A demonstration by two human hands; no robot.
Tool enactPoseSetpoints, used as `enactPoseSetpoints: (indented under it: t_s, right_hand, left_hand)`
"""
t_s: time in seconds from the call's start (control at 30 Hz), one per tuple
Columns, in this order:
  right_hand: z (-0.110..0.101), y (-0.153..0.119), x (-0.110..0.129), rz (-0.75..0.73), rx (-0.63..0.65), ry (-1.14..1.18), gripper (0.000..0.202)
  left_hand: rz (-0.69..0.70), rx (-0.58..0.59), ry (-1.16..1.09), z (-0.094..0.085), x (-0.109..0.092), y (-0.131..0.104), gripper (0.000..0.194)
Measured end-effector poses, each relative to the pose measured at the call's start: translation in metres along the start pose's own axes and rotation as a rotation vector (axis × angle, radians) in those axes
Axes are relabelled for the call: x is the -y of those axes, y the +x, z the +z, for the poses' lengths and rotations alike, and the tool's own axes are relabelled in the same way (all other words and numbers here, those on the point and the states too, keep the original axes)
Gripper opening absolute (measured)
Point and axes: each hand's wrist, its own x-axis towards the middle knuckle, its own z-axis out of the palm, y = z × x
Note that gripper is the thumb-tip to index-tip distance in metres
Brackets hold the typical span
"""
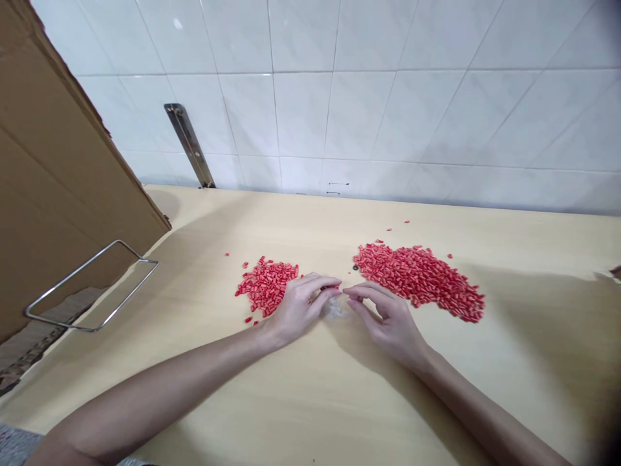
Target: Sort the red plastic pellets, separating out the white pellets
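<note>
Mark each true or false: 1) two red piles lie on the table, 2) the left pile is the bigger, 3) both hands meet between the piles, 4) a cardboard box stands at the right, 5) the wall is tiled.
1) True: a left pile and a right pile of small red pieces lie on the table.
2) False: the right pile is bigger.
3) True: the left hand and right hand meet fingertip to fingertip between them.
4) False: the cardboard box stands at the left.
5) True: white tiled wall.
</note>
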Motion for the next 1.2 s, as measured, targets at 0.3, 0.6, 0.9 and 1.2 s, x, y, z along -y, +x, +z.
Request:
enactPoseSetpoints:
  t_s: [0.3,0.6,0.9,1.2]
  right_hand:
    - [0.004,-0.004,-0.01,0.123,-0.026,0.169,0.009]
    - [0.006,-0.003,-0.014,0.187,-0.136,0.3,0.007]
    - [0.004,0.001,-0.007,0.188,-0.152,0.349,0.013]
    - [0.007,-0.002,-0.009,0.31,-0.193,0.455,0.017]
  left_hand:
    - [-0.027,0.029,0.009,-0.002,-0.003,0.001,0.01]
    - [0.002,0.041,-0.012,0.0,-0.003,0.001,0.013]
    - [0.072,0.023,0.012,0.0,-0.001,0.001,0.021]
    - [0.067,0.06,0.003,0.0,-0.001,0.002,0.014]
